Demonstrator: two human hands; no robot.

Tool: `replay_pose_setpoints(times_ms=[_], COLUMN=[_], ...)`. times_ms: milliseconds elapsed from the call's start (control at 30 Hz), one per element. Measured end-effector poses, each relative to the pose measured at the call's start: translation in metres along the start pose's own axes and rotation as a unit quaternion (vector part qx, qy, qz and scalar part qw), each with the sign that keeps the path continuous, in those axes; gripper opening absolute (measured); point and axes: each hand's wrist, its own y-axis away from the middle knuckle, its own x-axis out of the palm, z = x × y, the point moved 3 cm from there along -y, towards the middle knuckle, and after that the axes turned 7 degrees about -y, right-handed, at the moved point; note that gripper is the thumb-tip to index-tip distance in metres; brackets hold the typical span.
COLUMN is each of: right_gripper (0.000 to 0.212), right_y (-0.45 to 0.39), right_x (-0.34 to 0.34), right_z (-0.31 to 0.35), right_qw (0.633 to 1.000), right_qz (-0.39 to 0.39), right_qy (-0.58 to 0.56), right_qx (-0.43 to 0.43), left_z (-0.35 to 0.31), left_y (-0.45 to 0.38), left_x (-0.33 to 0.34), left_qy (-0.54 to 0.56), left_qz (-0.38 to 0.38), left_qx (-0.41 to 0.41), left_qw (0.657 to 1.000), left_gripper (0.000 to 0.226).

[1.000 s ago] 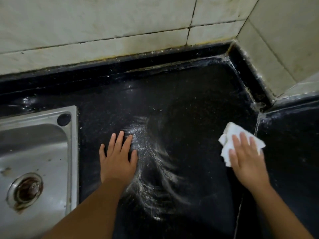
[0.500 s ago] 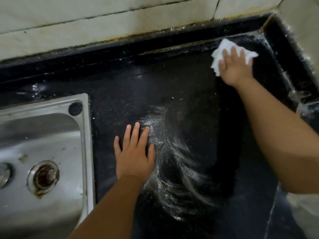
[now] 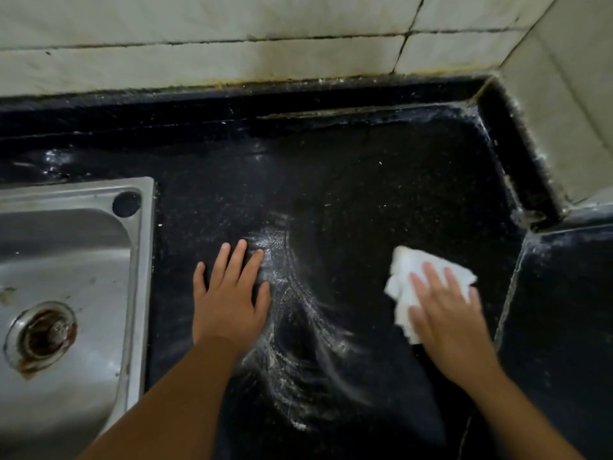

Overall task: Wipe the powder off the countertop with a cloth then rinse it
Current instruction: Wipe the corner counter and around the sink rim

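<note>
- The right hand [image 3: 447,313] lies flat on a white cloth [image 3: 414,277], its fingers [image 3: 431,277] straight and spread, pressing the cloth onto the black bench [image 3: 381,180]; a flat palm probably spreads pressure so the cloth drags powder along rather than skipping over it.
- The cloth sits at about 3 o'clock from the powder [image 3: 298,333], apart from it, so the next sweep would likely run toward 9 o'clock.
- The left hand [image 3: 229,297] rests palm down on the bench at the powder's 9 o'clock edge, fingers straight and holding nothing; it seems placed to brace the body, and perhaps to keep powder from scattering toward the sink.
- The powder lies in curved streaks mid-bench, from the left fingertips down toward 6 o'clock; thinner dust lines the raised back edge and the corner at 1 o'clock.
- The steel sink [image 3: 139,260] stands at 9 o'clock, close by for the rinse, which is not yet begun.
- Count: two hands, one cloth, one sink with one drain [image 3: 43,336], one main powder patch.
</note>
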Motion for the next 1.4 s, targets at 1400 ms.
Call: replay_pose_setpoints(times_ms=[1400], right_gripper=[0.062], right_y=[-0.081], right_x=[-0.036], right_z=[-0.019], right_qw=[0.987], right_qz=[-0.018], right_qy=[-0.065], right_qx=[0.146], left_z=[0.002], left_y=[-0.004], left_x=[0.004], left_qy=[-0.016], left_qz=[-0.041], left_qx=[0.025], left_qw=[0.999], left_gripper=[0.052])
